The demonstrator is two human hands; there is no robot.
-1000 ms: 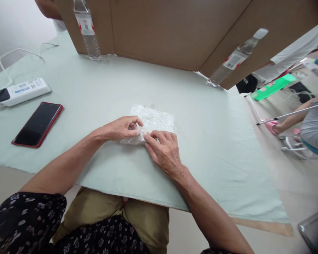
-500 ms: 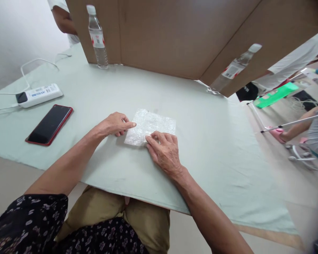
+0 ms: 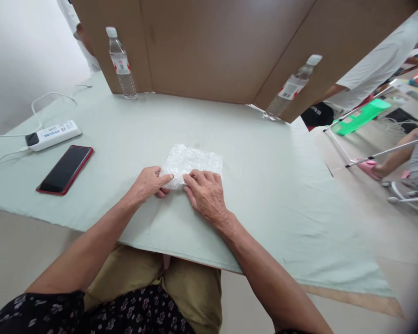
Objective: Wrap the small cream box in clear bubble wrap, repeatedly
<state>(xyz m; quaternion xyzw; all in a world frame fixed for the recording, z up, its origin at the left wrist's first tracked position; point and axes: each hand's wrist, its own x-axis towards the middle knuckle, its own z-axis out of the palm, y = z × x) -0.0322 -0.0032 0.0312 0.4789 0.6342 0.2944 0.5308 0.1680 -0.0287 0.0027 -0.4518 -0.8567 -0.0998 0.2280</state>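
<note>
A piece of clear bubble wrap (image 3: 191,158) lies flat on the pale green tablecloth in front of me. My left hand (image 3: 152,182) pinches its near left corner, the thumb stretched on top and the other fingers at or under the edge. Over the near right part of the wrap is my right hand (image 3: 206,192), its fingers bent and closed on the near edge, the fingertips close to my left thumb. The right palm hides that corner of the sheet. Whether anything lies inside the wrap I cannot tell.
A phone in a red case (image 3: 65,170) and a white power strip (image 3: 54,135) with cables lie to the left. Two water bottles (image 3: 122,65) (image 3: 292,88) stand before a brown cardboard screen (image 3: 209,51). Other people are partly visible beyond it and at the right.
My left hand has come nearer along the wrap's left edge and now grips its near corner. The right hand stays on the near edge. The whole view has shifted slightly.
</note>
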